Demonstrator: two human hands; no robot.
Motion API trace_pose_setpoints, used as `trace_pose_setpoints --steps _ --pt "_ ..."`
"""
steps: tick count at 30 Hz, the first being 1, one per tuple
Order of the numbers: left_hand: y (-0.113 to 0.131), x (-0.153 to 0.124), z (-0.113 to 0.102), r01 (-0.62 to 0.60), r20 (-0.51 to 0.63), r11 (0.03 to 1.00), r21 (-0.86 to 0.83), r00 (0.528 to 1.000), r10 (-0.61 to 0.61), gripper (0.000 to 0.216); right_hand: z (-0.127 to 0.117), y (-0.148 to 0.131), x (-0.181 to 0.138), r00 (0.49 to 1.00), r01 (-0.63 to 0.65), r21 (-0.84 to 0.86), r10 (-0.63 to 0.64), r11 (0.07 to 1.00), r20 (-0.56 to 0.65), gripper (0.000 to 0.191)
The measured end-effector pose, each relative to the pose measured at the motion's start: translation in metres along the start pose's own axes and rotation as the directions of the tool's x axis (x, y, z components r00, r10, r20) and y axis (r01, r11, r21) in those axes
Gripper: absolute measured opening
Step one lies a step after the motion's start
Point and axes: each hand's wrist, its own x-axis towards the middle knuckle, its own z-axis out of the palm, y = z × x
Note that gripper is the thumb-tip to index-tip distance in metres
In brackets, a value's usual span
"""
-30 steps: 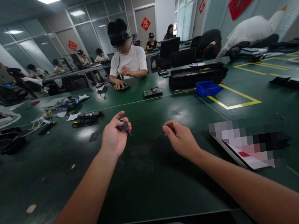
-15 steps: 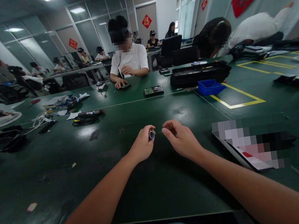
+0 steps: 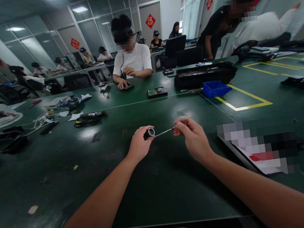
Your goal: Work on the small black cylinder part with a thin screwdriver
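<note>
My left hand (image 3: 139, 144) is closed around a short black cylinder with a silver-ringed open end, which looks like a small flashlight (image 3: 151, 132). The ringed end faces me. Between the fingers of my right hand (image 3: 194, 134) is a thin metal-shafted tool, like a slim screwdriver (image 3: 163, 132). Its shaft points left and its tip comes up to the left fingers, just below the cylinder's end. Whether the tip touches the cylinder I cannot tell. My right fingers hide most of the tool's handle. Both hands are held above the green table (image 3: 162, 188).
A blurred-out flat item (image 3: 256, 159) lies right of my right forearm. Farther off are a blue bin (image 3: 216, 89), a long black housing (image 3: 206, 75), a circuit board (image 3: 157, 92) and a coiled black cable (image 3: 86, 120). Across the table sits a person in white (image 3: 140, 57).
My hands have drawn slightly apart, the right one moving right, and the tool's shaft now shows between them. At the back right, a person in black has risen from a bent position.
</note>
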Motion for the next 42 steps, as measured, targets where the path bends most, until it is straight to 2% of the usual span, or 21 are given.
trace_pose_setpoints --steps 4,10,17,21,27,34,36,40,42 --pt "0.001 0.000 0.000 -0.016 -0.007 1.000 -0.022 1.000 0.016 0.035 0.000 0.000 0.001 0.999 0.003 0.012 -0.002 1.000 -0.038 0.021" --pt "0.005 -0.001 0.000 -0.020 0.033 1.000 -0.005 0.999 0.020 0.035 0.002 0.001 -0.002 0.998 0.004 -0.087 0.001 0.996 0.061 0.024" --pt "0.004 -0.002 -0.001 -0.019 0.057 1.000 -0.003 0.998 0.020 0.038 0.001 0.008 0.001 1.000 -0.003 -0.121 0.006 0.993 0.020 0.022" --pt "0.003 -0.002 -0.002 -0.036 0.060 0.999 0.016 0.998 0.035 0.038 -0.001 0.001 0.000 0.998 0.011 -0.250 0.004 0.968 0.058 0.025" --pt "0.002 -0.001 -0.003 -0.083 0.067 0.995 0.050 0.995 0.080 0.038 -0.001 -0.010 -0.002 0.996 0.090 -0.508 -0.078 0.856 0.044 0.041" --pt "-0.002 0.000 -0.004 -0.074 0.046 0.996 0.050 0.996 0.072 0.038 -0.002 -0.007 -0.002 0.965 0.241 -0.461 -0.158 0.854 0.211 0.018" --pt "-0.002 0.000 -0.004 -0.075 0.047 0.996 0.056 0.996 0.073 0.038 -0.002 -0.008 -0.002 0.951 0.274 -0.443 -0.173 0.854 0.256 0.017" --pt "0.001 0.000 -0.005 -0.079 0.064 0.996 0.051 0.995 0.076 0.038 -0.001 -0.009 -0.004 0.953 0.250 -0.438 -0.138 0.863 0.270 0.018" --pt "0.002 -0.001 -0.005 -0.089 0.070 0.995 0.048 0.994 0.086 0.038 -0.001 -0.009 -0.004 0.966 0.201 -0.449 -0.101 0.870 0.237 0.027"
